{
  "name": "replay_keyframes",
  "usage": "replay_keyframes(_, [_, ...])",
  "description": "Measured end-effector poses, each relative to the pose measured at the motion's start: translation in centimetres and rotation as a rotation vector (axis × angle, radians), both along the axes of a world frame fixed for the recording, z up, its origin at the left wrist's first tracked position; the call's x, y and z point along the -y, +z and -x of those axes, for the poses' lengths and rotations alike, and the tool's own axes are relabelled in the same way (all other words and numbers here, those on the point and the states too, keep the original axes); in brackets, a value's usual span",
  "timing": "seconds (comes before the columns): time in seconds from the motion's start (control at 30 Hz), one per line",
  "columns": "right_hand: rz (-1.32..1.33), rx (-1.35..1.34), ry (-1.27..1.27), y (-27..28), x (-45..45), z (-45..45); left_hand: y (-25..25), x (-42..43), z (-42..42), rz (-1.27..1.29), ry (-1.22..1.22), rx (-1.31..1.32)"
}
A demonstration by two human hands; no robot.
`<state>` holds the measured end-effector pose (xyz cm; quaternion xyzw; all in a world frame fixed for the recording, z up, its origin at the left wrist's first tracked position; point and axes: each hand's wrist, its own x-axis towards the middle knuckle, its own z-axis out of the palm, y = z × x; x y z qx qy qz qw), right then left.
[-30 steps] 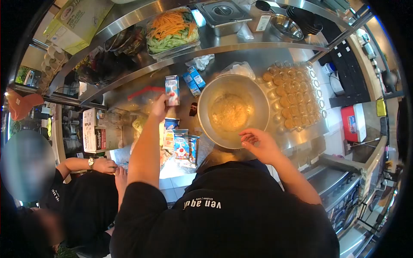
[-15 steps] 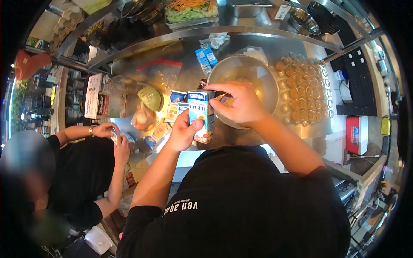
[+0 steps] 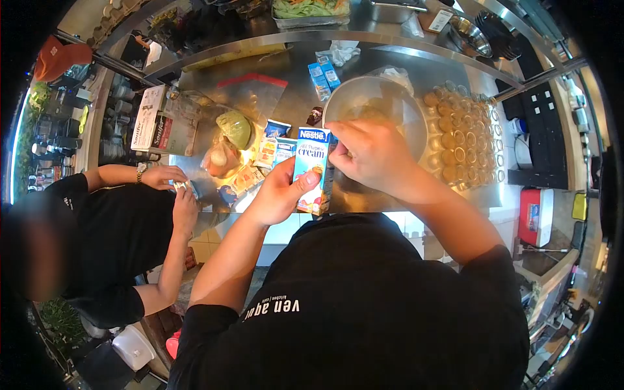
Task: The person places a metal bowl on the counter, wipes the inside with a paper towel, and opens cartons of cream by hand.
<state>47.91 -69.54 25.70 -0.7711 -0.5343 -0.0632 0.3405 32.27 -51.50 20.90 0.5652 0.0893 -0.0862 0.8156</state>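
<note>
From where I stand, the person in the black shirt has a blue-and-white cream carton (image 3: 312, 159) upright in front of the body, just over the near edge of the metal desk (image 3: 296, 97). The left hand (image 3: 281, 194) is wrapped round the lower left of it, thumb laid across the printed front, fingers out of sight behind. The right hand (image 3: 370, 156) is curled in at the carton's upper right corner, fingers drawn together; I cannot tell whether they pinch a flap or merely press there. Beyond that hand, partly covered by it, sits a big round bowl (image 3: 344, 97), and to the bowl's right stand close rows of small clear cups (image 3: 463, 133) with something brown inside. Just left of the bowl there's a little dark packet (image 3: 314, 116), with two small blue boxes (image 3: 323, 77) further back next to a crumpled white wrap (image 3: 344, 52). Left of the carton, a second Nestlé pack (image 3: 285, 149) lies among other packets, and past those rests a round green vegetable (image 3: 234, 129) near a clear bag with a red strip (image 3: 252, 83). Over on the far left, a co-worker's hands (image 3: 186, 208) meet around something small and pale.
</note>
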Motion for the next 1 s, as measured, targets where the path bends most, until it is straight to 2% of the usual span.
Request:
replay_keyframes(0.17, [-0.008, 0.034, 0.029, -0.5, 1.0, 0.2, 0.0, -0.1, 0.8, 0.002, -0.015, 0.022])
replay_keyframes(0.23, [-0.057, -0.123, 0.078, -0.5, 1.3, 0.0, -0.8, -0.4, 1.1, 0.004, 0.001, 0.018])
replay_keyframes(0.37, [-0.033, -0.196, 0.135, 0.6, 2.1, -0.7, -0.7, -1.4, 1.5, 0.056, -0.053, -0.038])
replay_keyframes(0.43, [0.004, -0.450, 0.432, 0.8, 2.8, -2.7, -0.5, -2.4, 1.9, 0.183, -0.234, -0.070])
replay_keyframes(0.47, [-0.014, -0.482, 0.449, 0.4, 3.1, -3.0, -0.5, -2.4, 1.9, 0.181, -0.212, -0.090])
replay_keyframes(0.5, [-0.013, -0.478, 0.456, 0.1, 3.1, -3.0, -0.4, -2.1, 1.9, 0.180, -0.206, -0.086])
replay_keyframes(0.57, [-0.141, -0.419, 0.332, -0.3, 3.3, -2.2, -0.4, -0.8, 1.5, 0.527, -0.117, -0.012])
replay_keyframes(0.63, [-0.200, -0.428, 0.308, -1.4, 3.0, -2.0, 2.0, -0.2, 0.9, 0.657, -0.003, -0.115])
replay_keyframes(0.7, [-0.251, -0.449, 0.281, -1.5, 3.0, -1.4, 1.7, -1.2, 0.4, 0.630, -0.252, -0.016])
replay_keyframes(0.73, [-0.242, -0.517, 0.206, -1.2, 3.1, -1.2, 1.6, -0.9, 0.5, 0.554, -0.153, -0.054])
replay_keyframes(0.77, [-0.232, -0.584, 0.125, -0.7, 3.3, -0.8, 2.8, -0.9, 0.5, 0.336, -0.099, -0.080])
replay_keyframes(0.83, [-0.267, -0.613, 0.084, 0.8, 3.1, 0.2, 2.9, -0.6, -0.1, -0.470, -0.021, 0.194])
replay_keyframes(0.87, [-0.308, -0.642, 0.044, 1.5, 3.0, 0.8, 3.2, -0.4, -0.2, -0.460, -0.028, 0.195])
replay_keyframes(0.93, [-0.225, -0.634, -0.030, 3.1, 2.6, 1.9, 4.5, 0.3, -0.2, -0.722, 0.071, 0.246])
replay_keyframes(0.97, [-0.149, -0.626, -0.091, 3.4, 2.3, 2.2, 4.9, 0.6, -0.3, -0.714, 0.062, 0.253])
replay_keyframes(1.0, [-0.210, -0.588, -0.102, 2.8, 1.9, 2.3, 5.3, 0.9, -0.4, -0.865, 0.109, 0.315])
